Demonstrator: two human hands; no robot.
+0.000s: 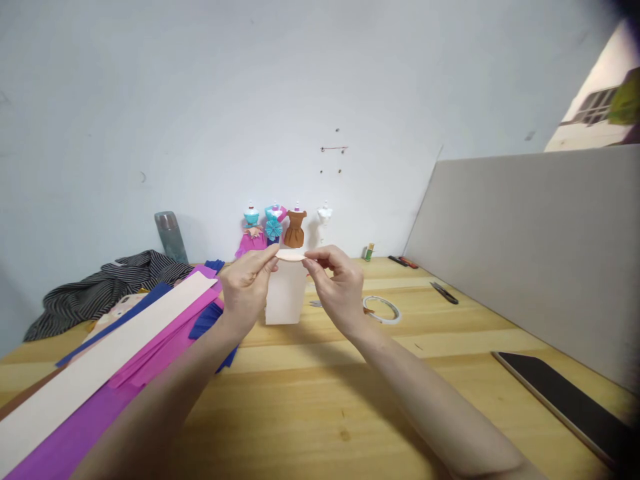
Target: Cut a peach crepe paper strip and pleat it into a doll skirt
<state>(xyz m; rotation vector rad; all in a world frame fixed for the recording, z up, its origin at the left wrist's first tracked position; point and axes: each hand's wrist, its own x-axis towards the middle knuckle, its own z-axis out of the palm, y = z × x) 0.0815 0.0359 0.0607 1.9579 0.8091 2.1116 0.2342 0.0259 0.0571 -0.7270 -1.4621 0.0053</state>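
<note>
Both hands hold a pale cream piece of crepe paper (284,297) up in front of me, above the table. Its top edge bows between my fingers and the rest hangs straight down. My left hand (245,283) pinches the left end of that edge between thumb and fingers. At the right end, my right hand (337,280) grips it the same way. Behind the paper, small dress forms stand by the wall: one in a brown paper dress (295,230), one with a turquoise top and pink skirt (251,227), one with a blue rosette (273,230), and a bare white one (325,215).
Crepe paper strips (125,347) in cream, purple, pink and blue lie at left, beside a striped cloth (115,283) and a flask (171,237). Rightward are a tape roll (399,313), scissors (444,293), a green-labelled small container (369,252), a dark tablet-like slab (560,400) and a grey panel (530,247).
</note>
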